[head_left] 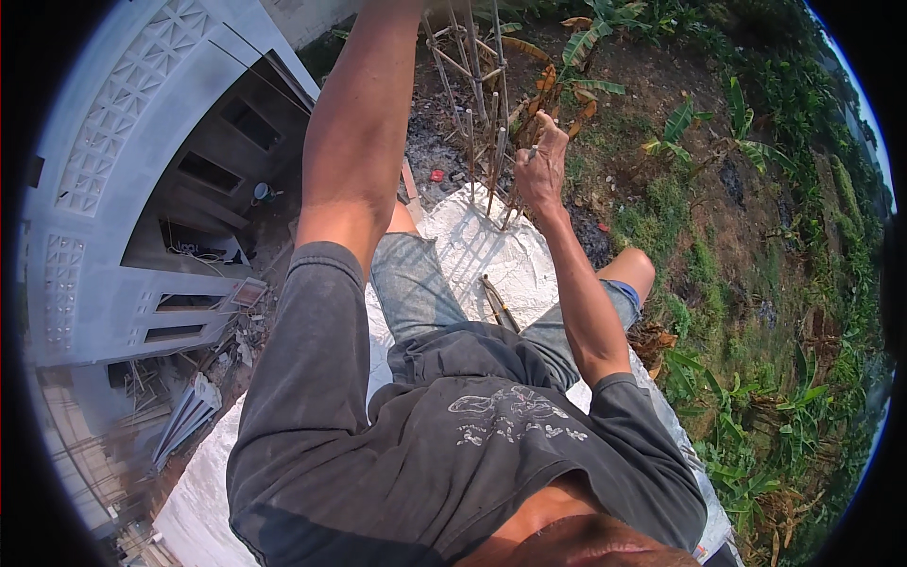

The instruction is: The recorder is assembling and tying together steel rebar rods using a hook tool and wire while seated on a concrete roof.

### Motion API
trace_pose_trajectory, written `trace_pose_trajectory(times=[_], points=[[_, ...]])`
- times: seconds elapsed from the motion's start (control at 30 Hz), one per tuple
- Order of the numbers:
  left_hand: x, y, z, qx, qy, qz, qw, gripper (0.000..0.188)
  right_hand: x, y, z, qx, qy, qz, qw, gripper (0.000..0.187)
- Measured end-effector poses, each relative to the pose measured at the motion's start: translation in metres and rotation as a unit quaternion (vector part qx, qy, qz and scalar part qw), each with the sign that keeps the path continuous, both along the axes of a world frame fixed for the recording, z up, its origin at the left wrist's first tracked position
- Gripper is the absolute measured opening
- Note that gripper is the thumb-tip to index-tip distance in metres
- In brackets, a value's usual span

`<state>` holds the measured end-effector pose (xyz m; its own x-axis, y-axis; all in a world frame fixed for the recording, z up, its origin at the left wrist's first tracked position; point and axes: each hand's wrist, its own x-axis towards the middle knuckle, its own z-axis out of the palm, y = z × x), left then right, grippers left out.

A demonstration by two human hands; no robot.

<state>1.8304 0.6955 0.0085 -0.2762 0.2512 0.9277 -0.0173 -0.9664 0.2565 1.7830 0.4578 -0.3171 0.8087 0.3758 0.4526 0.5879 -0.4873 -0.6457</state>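
Observation:
My left arm reaches up past the top edge, so its hand is out of sight. To the right of an upright cage of steel rebar [501, 71], my right hand [542, 170] is raised with its fingers curled closed. Whatever it may grip is too small to make out; a small grey spot shows at the fingers. The rebar rises from a rough white surface [529, 269] between my legs. On that surface, close to my lap, lies a pair of pincers [499, 302] with dark jaws and yellowish handles.
At left, well below, stands a grey building [90, 283] with openwork blocks, and rubble [241, 345] lies beside it. Sloping ground with banana plants [680, 123] and weeds spreads out at right. The white surface's edge drops off on both sides of me.

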Motion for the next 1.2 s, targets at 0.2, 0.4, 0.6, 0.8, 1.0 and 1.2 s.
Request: trace_pose_trajectory(times=[0.2, 0.4, 0.6, 0.8, 1.0, 1.2], points=[[-0.001, -0.016, -0.056, 0.064, 0.061, 0.015, 0.996, 0.035, -0.004, 0.005, -0.001, 0.008, -0.011, 0.01, 1.0, 0.073], [-0.008, -0.061, -0.062, -0.041, 0.006, -0.061, 0.997, 0.031, 0.003, 0.002, -0.005, 0.004, -0.011, 0.002, 1.0, 0.075], [-0.02, -0.063, -0.064, -0.089, 0.049, -0.051, 0.993, 0.029, 0.0, 0.002, -0.005, 0.002, -0.007, 0.007, 1.0, 0.075], [-0.025, -0.052, -0.056, 0.148, 0.062, 0.138, 0.977, 0.025, 0.001, 0.0, 0.0, -0.007, -0.001, 0.008, 1.0, 0.073], [-0.009, -0.051, -0.056, -0.092, 0.038, -0.099, 0.99, 0.026, -0.001, 0.004, 0.001, -0.003, -0.019, 0.022, 1.0, 0.073], [-0.011, -0.056, -0.055, -0.054, 0.002, -0.042, 0.998, 0.029, -0.002, 0.001, 0.007, -0.017, 0.011, 0.013, 1.0, 0.072]])
